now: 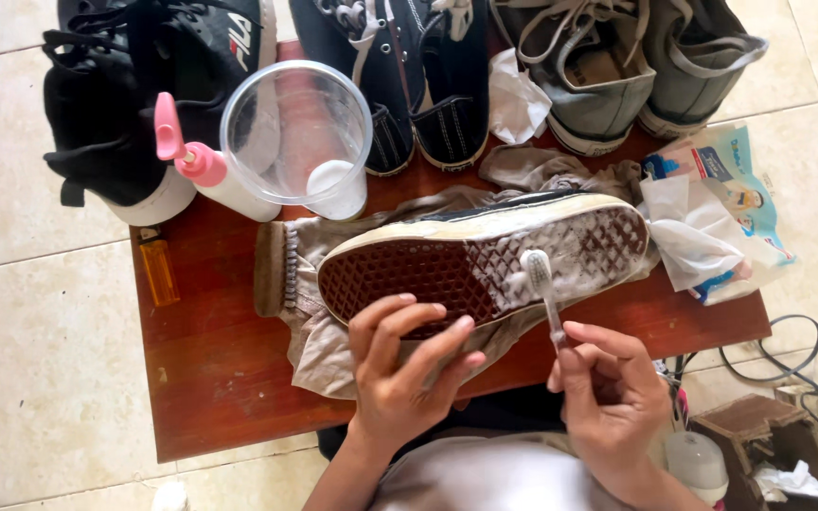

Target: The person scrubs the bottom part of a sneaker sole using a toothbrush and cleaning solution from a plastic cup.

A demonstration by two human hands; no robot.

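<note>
At the centre of the frame, one shoe lies sole up on a beige cloth over a small red table; this way the patterned sole faces the person. The left hand curls its fingers around the lower edge of the shoe, probably to keep it steady. The right hand is closed around one toothbrush, whose head touches the foamy part of the sole. Along the top edge stand five more shoes: one black, two dark blue, two grey. One clear cup and one pink-capped bottle stand at upper left, within reach. One orange lighter lies at left, one wipes pack at right.
</note>
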